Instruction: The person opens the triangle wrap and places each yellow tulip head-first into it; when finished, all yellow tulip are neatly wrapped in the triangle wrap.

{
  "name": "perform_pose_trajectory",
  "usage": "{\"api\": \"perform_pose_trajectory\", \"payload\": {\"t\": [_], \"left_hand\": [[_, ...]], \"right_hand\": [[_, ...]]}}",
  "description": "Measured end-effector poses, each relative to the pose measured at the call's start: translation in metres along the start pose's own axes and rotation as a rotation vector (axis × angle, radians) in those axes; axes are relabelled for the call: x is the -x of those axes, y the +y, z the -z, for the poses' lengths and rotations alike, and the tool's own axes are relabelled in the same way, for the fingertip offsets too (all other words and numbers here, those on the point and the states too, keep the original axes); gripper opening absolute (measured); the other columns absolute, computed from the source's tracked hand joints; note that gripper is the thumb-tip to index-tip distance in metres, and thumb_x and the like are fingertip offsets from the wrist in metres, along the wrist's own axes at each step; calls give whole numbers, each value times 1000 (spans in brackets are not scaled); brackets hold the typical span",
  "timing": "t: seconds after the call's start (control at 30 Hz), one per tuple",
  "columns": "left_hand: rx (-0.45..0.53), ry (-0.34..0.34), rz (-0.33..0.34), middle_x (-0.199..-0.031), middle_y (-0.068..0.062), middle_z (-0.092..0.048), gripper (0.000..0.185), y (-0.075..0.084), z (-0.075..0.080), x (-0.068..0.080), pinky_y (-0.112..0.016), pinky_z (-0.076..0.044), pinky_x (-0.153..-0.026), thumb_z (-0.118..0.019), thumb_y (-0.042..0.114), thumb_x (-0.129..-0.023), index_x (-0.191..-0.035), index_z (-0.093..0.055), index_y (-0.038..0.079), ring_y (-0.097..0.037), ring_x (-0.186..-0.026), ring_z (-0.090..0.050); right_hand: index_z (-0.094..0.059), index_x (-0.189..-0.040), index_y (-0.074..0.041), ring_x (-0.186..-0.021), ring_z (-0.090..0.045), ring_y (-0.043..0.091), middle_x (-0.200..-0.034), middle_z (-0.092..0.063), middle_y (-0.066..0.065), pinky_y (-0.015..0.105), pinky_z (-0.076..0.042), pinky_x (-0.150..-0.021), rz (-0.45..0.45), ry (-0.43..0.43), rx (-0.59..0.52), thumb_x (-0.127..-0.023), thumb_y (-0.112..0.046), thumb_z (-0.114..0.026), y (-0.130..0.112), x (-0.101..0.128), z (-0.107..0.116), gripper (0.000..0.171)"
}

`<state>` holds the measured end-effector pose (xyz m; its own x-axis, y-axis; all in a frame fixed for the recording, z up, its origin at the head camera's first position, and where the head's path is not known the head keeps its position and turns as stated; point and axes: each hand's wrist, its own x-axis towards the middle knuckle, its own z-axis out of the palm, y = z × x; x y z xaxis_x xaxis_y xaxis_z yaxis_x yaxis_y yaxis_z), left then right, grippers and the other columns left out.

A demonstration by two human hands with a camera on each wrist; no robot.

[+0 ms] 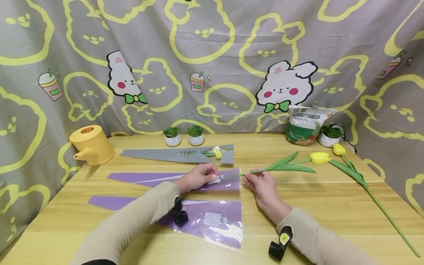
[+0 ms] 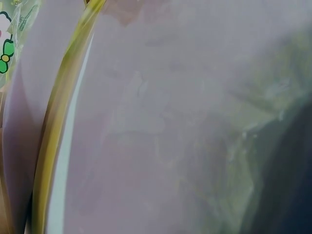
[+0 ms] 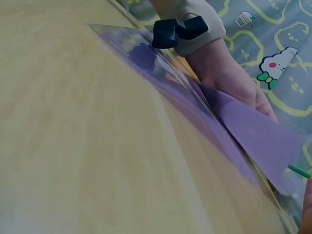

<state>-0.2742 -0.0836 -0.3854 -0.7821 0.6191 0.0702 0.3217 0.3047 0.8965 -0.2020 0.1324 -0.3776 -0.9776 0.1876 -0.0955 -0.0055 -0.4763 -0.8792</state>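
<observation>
Head view: the left hand (image 1: 198,177) pinches the open mouth of a purple and clear plastic flower sleeve (image 1: 175,179) lying flat on the wooden desk (image 1: 331,198). The right hand (image 1: 263,186), fingers closed round the green stem, holds a yellow artificial tulip (image 1: 319,157) with its stem end at the sleeve's mouth and its bloom off to the right. A second purple sleeve (image 1: 212,219) lies nearer the person, and another yellow tulip (image 1: 339,149) lies on the desk at the right.
</observation>
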Motion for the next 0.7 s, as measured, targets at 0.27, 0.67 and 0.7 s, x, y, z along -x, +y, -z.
{"api": "perform_pose_trajectory", "payload": {"t": [0.27, 0.67, 0.7], "left_hand": [[-16, 9, 8, -75, 0, -53, 5, 2, -1, 0, -23, -42, -65, -55, 3, -90, -92, -56, -2, -11, -70, -49], [-19, 40, 0, -73, 0, -51, 5, -1, -2, 0, -23, -41, -63, -55, 4, -90, -91, -56, -1, -12, -68, -48], [-19, 40, 2, -74, 0, -51, 5, -1, -3, 0, -23, -40, -63, -55, 4, -90, -91, -56, 0, -11, -68, -48]], "right_hand": [[-50, -84, -2, -64, -62, 8, -72, -56, -1, 22, -53, -69, -19, -3, 34, -81, 16, -54, 12, -3, -9, 19], [-49, -103, 10, -67, -65, 9, -74, -63, 2, 23, -53, -70, -28, -17, 164, -80, 12, -59, 23, -1, -23, 25], [-49, -103, 10, -68, -65, 9, -75, -64, 3, 23, -53, -71, -33, -15, 178, -80, 11, -59, 23, -1, -22, 25]]}}
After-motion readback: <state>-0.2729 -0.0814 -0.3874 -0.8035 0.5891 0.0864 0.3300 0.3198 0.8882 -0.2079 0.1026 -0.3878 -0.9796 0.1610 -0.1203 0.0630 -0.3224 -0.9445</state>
